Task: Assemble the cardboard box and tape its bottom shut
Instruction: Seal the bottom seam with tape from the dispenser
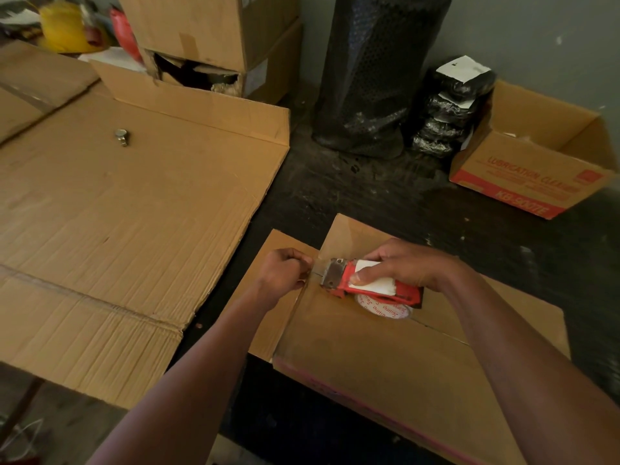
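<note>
The cardboard box [362, 350] lies on the dark floor in front of me, its folded flaps facing up and a seam running across them. My right hand [407, 263] grips a red tape dispenser [372, 285] that rests on the box near its far left corner; its white tape roll with red print shows beneath. My left hand [285, 270] pinches the clear tape end at the dispenser's metal blade, right at the box's edge. Two loose flaps [268, 317] stick out past that edge.
A large flattened cardboard sheet [117, 229] covers the floor to the left, with a small metal object [121, 136] on it. An open printed carton [533, 166] stands at the right. A black wrapped roll [375, 72], black bundles [449, 105] and stacked cartons [214, 38] line the wall.
</note>
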The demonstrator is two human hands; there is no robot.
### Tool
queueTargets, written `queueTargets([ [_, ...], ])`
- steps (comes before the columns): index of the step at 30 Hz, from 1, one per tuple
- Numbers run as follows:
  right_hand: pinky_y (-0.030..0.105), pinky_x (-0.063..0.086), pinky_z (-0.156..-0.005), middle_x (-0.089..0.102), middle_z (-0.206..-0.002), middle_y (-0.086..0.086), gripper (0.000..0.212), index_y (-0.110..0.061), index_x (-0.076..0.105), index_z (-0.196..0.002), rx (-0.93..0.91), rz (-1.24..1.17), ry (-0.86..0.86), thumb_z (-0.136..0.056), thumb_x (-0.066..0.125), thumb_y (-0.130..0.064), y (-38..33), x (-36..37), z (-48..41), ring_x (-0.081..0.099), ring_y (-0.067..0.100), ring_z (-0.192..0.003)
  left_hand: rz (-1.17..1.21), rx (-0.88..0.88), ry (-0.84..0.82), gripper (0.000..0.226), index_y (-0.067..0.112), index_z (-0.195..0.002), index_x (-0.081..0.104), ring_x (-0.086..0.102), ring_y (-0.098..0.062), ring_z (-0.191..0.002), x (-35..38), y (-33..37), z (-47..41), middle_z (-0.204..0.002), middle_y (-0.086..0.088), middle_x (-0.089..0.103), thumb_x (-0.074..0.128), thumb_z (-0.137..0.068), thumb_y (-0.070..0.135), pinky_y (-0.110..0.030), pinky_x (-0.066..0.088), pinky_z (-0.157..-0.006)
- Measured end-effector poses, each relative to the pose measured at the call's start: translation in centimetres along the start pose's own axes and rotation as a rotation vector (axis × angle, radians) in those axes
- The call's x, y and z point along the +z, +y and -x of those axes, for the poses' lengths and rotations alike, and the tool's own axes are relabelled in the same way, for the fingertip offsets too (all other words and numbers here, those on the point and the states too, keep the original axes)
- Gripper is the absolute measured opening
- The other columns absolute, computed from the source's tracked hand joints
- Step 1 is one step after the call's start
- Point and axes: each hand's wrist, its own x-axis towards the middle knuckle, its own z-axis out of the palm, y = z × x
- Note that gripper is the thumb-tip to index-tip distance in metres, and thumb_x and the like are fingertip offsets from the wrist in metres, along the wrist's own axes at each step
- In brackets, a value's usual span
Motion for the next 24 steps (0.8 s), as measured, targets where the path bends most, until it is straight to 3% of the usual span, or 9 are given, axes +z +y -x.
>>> queueTargets([
  [6,0.040,0.055,-0.085,0.077,-0.104,-0.004,0.040,-0.027,0.080,-0.108,-0.003,0.002,-0.002,-0.084,0.075,-0.059,0.1,0.0,-0.2,0.073,0.018,-0.096,0.108,-0.143,-0.016,0.005,0.019,-0.093,0.070,0.058,-0.015,-0.092,-0.5,0.1,0.1,-0.103,-0.004,0.067,0.074,-0.093,0.024,-0.029,0.052,-0.071],
  [10,0.038,0.056,-0.084,0.078,-0.102,-0.006,0.038,-0.028,0.080,-0.107,0.001,0.007,-0.006,-0.084,0.075,-0.058,0.0,0.0,-0.3,0.074,0.015,-0.095,0.117,-0.135,0.050,0.023,0.022,-0.091,0.066,0.058,-0.011,-0.082,0.0,-0.8,0.0,-0.095,0.000,0.068,0.083,-0.084,0.035,-0.027,0.053,-0.066],
  [13,0.041,0.056,-0.088,0.077,-0.105,-0.004,0.038,-0.027,0.079,-0.109,0.006,-0.002,0.008,-0.085,0.074,-0.057,0.0,0.0,-0.2,0.073,0.017,-0.097,0.026,-0.014,0.135,0.008,0.016,-0.091,0.067,0.068,-0.013,-0.086,0.3,-0.2,0.3,-0.097,-0.002,0.075,0.074,-0.092,0.013,-0.030,0.060,-0.069],
  [16,0.044,0.057,-0.092,0.077,-0.106,-0.004,0.039,-0.028,0.079,-0.111,0.006,-0.032,0.013,-0.085,0.074,-0.057,0.1,0.0,0.0,0.073,0.018,-0.097,-0.299,0.276,0.275,0.032,0.020,-0.093,0.071,0.069,-0.011,-0.091,0.7,0.1,1.9,-0.093,0.004,0.074,0.059,-0.090,-0.009,-0.027,0.060,-0.078],
  [20,0.039,0.056,-0.086,0.077,-0.106,-0.004,0.040,-0.027,0.078,-0.113,-0.004,-0.022,0.035,-0.086,0.074,-0.056,0.1,0.1,0.4,0.073,0.017,-0.097,-0.520,0.584,0.209,0.036,0.021,-0.127,0.071,0.056,0.008,-0.099,1.5,-1.2,4.5,-0.113,0.018,0.067,0.056,-0.100,0.003,0.006,0.037,-0.080],
  [24,0.036,0.056,-0.085,0.074,-0.109,-0.006,0.043,-0.029,0.075,-0.119,0.014,0.000,0.036,-0.088,0.071,-0.058,-0.1,0.1,0.6,0.071,0.015,-0.099,-0.542,0.624,0.166,0.038,0.022,-0.141,0.060,0.058,0.010,-0.092,1.6,-2.3,4.6,-0.128,0.007,0.069,0.054,-0.104,0.014,0.008,0.033,-0.082],
])
